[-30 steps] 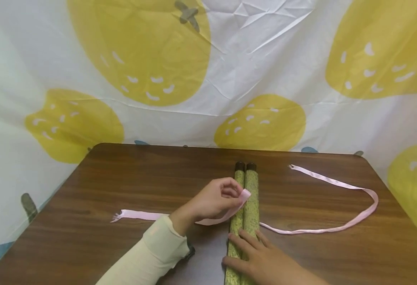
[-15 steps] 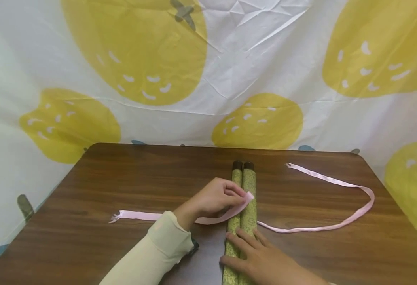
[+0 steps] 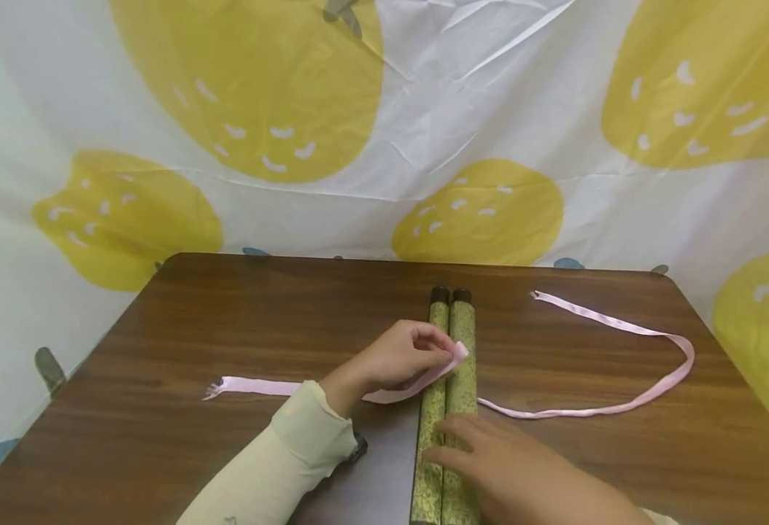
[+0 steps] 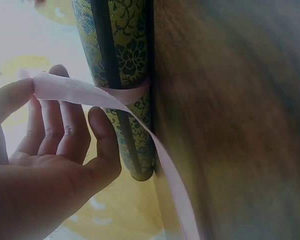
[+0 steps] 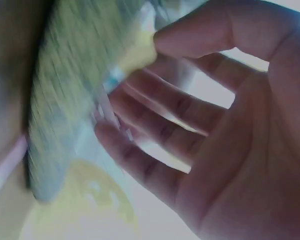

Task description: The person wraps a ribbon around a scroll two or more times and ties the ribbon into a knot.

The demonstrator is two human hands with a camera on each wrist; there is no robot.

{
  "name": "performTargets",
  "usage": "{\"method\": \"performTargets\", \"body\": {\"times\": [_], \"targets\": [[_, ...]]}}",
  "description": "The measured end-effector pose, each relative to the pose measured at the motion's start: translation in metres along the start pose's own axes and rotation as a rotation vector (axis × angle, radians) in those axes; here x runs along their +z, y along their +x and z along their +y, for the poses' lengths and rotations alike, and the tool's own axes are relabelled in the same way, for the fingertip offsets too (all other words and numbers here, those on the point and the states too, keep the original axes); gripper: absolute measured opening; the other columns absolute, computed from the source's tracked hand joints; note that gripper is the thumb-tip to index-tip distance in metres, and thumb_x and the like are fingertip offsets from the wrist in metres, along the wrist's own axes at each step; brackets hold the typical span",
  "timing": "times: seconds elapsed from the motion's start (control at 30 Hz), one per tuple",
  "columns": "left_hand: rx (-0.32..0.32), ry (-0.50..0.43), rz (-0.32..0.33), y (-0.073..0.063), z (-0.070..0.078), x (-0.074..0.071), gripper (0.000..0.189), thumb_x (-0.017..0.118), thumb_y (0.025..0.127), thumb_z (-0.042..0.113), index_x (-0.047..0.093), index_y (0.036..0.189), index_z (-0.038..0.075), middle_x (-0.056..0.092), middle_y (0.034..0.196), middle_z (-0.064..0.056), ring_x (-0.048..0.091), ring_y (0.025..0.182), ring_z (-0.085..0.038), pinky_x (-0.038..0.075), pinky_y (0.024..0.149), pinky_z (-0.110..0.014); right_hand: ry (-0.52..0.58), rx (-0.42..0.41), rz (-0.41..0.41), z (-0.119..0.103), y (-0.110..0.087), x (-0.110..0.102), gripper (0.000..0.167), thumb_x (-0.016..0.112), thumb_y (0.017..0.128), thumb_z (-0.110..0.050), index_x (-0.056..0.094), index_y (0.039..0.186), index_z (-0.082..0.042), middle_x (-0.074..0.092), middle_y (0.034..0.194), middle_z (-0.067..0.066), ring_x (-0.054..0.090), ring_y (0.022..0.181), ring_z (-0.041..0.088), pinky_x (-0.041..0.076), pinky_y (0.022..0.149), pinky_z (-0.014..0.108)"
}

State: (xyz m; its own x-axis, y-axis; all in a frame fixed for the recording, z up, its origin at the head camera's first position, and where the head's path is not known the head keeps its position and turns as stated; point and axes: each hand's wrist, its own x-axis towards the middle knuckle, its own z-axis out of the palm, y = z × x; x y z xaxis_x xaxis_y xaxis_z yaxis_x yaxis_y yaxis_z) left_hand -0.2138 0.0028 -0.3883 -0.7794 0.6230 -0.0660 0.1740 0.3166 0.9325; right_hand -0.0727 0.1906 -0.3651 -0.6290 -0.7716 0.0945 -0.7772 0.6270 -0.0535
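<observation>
Pink ribbon point(image 3: 394, 396) trails across the bench point(image 3: 260, 321) either side of two patterned rolls point(image 3: 462, 390); your left grip point(image 3: 400, 357) pinches a stretch of it over them, and your right grip point(image 3: 496, 456), fingers loosely apart, is at the rolls' near half.

White cloth point(image 3: 424, 109) with yellow fruit point(image 3: 479, 211), possibly lemons, hangs behind a brown table point(image 3: 319, 321)

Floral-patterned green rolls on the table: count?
2: the left green roll and the right green roll, lying side by side. Each is partly covered; no third one shows.
</observation>
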Motion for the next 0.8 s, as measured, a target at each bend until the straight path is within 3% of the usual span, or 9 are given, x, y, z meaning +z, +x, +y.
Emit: {"method": "performTargets", "body": {"times": [0.07, 0.17, 0.23, 0.33, 0.5, 0.67, 0.8], "targets": [[-0.006, -0.014, 0.005, 0.001, 0.000, 0.001, 0.016, 0.068, 0.095, 0.023, 0.074, 0.105, 0.012, 0.074, 0.101, -0.003, 0.065, 0.086, -0.008, 0.053, 0.074, -0.025, 0.017, 0.084, 0.062, 0.008, -0.004, -0.009, 0.039, 0.075, 0.079, -0.010, 0.066, 0.114, -0.023, 0.066, 0.107, -0.006, 0.065, 0.091, 0.012, 0.055, 0.075, 0.033], [-0.008, -0.017, 0.015, 0.001, 0.002, 0.003, 0.017, 0.069, 0.094, 0.023, 0.074, 0.107, 0.013, 0.075, 0.103, -0.003, 0.066, 0.088, -0.008, 0.052, 0.074, -0.023, 0.032, 0.280, 0.077, 0.025, -0.011, -0.018, 0.019, 0.075, 0.080, -0.015, 0.066, 0.095, -0.023, 0.063, 0.085, -0.012, 0.059, 0.069, 0.005, 0.049, 0.057, 0.028], [-0.003, -0.013, 0.017, 0.003, 0.001, 0.004, 0.018, 0.070, 0.094, 0.023, 0.075, 0.108, 0.014, 0.075, 0.105, -0.003, 0.066, 0.089, -0.008, 0.053, 0.075, -0.023, 0.038, 0.389, 0.048, 0.038, -0.014, -0.017, 0.016, 0.076, 0.080, -0.017, 0.066, 0.092, -0.021, 0.062, 0.080, -0.011, 0.058, 0.064, 0.006, 0.047, 0.053, 0.028], [0.001, 0.004, 0.017, 0.005, 0.002, 0.006, 0.018, 0.070, 0.094, 0.024, 0.076, 0.109, 0.017, 0.075, 0.106, -0.002, 0.067, 0.091, -0.008, 0.053, 0.075, -0.023, 0.012, 0.488, 0.017, 0.055, -0.021, -0.009, 0.018, 0.077, 0.077, -0.016, 0.066, 0.091, -0.018, 0.064, 0.085, -0.005, 0.061, 0.064, 0.015, 0.048, 0.051, 0.035], [-0.009, 0.025, 0.022, 0.007, 0.005, 0.010, 0.018, 0.073, 0.092, 0.025, 0.078, 0.108, 0.017, 0.076, 0.105, -0.002, 0.067, 0.087, -0.005, 0.053, 0.071, -0.022, -0.013, 0.545, -0.011, 0.073, -0.035, 0.010, 0.021, 0.081, 0.075, -0.016, 0.066, 0.091, -0.016, 0.062, 0.092, 0.001, 0.062, 0.064, 0.022, 0.048, 0.050, 0.041], [0.004, 0.026, 0.022, 0.011, 0.006, 0.013, 0.021, 0.074, 0.091, 0.027, 0.078, 0.106, 0.013, 0.077, 0.101, -0.002, 0.066, 0.084, -0.003, 0.052, 0.070, -0.020, -0.009, 0.538, -0.002, 0.077, -0.044, 0.017, 0.025, 0.076, 0.077, -0.008, 0.055, 0.074, -0.021, 0.050, 0.079, -0.006, 0.048, 0.057, 0.011, 0.038, 0.045, 0.028], [0.014, 0.023, 0.021, 0.012, 0.005, 0.015, 0.021, 0.075, 0.091, 0.026, 0.078, 0.106, 0.013, 0.077, 0.102, -0.002, 0.066, 0.084, -0.002, 0.052, 0.070, -0.019, -0.009, 0.523, 0.007, 0.075, -0.048, 0.018, 0.029, 0.071, 0.077, -0.003, 0.051, 0.071, -0.023, 0.046, 0.072, -0.009, 0.038, 0.054, 0.006, 0.030, 0.044, 0.021]]}}
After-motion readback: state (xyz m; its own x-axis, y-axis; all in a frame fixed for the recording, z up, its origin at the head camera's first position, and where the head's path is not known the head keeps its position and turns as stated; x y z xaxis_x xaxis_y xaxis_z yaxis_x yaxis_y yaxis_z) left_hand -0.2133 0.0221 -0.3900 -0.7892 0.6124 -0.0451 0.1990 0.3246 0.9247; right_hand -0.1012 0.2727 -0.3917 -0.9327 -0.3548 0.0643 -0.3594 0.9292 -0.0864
